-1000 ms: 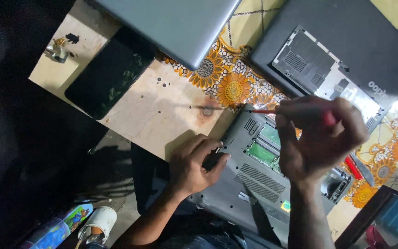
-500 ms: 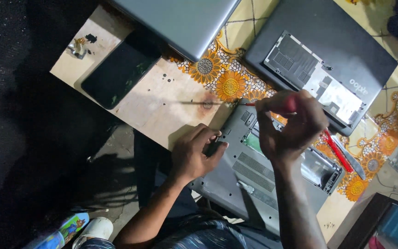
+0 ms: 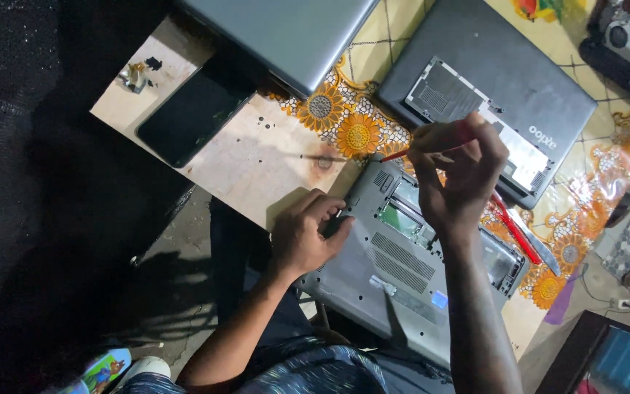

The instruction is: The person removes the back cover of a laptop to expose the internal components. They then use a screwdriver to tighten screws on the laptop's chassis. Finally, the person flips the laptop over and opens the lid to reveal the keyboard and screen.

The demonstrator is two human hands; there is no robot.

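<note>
Grey laptop (image 3: 402, 277), underside up, overhangs tabletop (image 3: 257, 168) edge before us. Left hand (image 3: 304, 237) pressed flat on its corner; right hand (image 3: 457, 175) pinches red screwdriver (image 3: 402, 153). We judge a tip slip could gouge exposed board, and the overhang could tip. Small blue sticker (image 3: 440, 299) and pale strip label (image 3: 384, 284) on base.

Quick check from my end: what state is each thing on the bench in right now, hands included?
Grey laptop: upside down, bottom bay uncovered.
Dark laptop: upside down, one bottom panel open.
Silver laptop: lid shut.
Phone: flat, screen dark.
Red-handled screwdriver: raised, tip pointing left.
Left hand: pressed on the grey laptop's corner.
Right hand: closed on the screwdriver.
Red tool: lying on the floral cloth.
</note>
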